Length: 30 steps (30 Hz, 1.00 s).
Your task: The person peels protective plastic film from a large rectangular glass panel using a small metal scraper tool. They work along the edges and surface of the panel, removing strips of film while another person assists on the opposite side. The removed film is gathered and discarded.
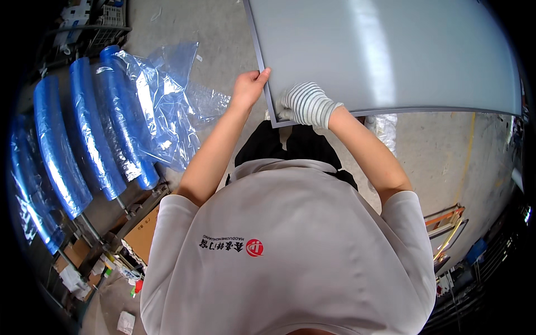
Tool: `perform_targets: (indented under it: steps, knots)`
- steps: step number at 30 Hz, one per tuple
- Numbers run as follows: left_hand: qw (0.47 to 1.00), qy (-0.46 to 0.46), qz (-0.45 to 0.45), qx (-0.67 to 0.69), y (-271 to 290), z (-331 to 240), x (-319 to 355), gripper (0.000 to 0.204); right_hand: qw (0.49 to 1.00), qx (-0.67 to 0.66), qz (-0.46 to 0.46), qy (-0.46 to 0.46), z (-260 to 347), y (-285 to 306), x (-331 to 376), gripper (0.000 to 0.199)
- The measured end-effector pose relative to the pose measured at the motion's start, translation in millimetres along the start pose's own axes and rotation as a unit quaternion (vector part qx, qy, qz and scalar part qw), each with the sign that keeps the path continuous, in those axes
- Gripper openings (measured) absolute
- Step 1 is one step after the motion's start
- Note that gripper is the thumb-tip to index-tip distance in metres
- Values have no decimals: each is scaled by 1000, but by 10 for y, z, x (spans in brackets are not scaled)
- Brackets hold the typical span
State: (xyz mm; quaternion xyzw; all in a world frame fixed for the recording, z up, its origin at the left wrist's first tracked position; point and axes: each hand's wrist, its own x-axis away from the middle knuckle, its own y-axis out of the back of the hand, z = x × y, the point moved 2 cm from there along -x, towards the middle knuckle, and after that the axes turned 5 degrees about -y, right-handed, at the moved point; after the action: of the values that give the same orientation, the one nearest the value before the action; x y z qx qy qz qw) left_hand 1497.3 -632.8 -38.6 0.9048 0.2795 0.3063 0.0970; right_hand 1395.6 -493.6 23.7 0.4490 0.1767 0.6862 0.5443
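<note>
- here, my left hand (249,86): bare, fingers curled onto the frosted panel (391,50) edge, steadying it.
- my right hand (304,104): striped glove, clamping the panel's near corner to bear its weight.
- blue wrapped rolls (84,139): left, apart.

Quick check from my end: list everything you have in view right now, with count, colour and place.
framed panel: one, pale grey sheet in a dark thin frame, top centre to right, its near corner at the hands
wrapped tubes: about five, blue film, side by side at left
loose plastic film: one crumpled heap, clear blue, left of centre on the floor
cardboard box: one, brown, lower left
metal frames: a few, orange and pale, lower right
concrete floor: grey, beneath everything
left hand: bare, grip on the panel's left edge
right hand: striped grey-white glove, on the panel's corner
</note>
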Motion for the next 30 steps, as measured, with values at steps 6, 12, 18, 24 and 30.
perform_targets:
  steps: [6,12,18,24,30]
  knots:
    - [998,-14,-62,-22,-68,-110,90,46,998,-13,-64,8,-181,-38,34,22]
    - [999,-9,-31,-9,-32,-29,26,43,999,30,-40,18,-145,-100,-107,24]
    - [999,-8,-34,19,-66,-24,7,40,999,21,-28,38,-54,-94,10,21]
    - [999,-13,-29,35,-60,20,4,39,987,1,-156,29,-215,-189,33,15]
    - [995,-42,-43,79,-103,37,-15,42,980,33,-176,89,-169,-327,152,15]
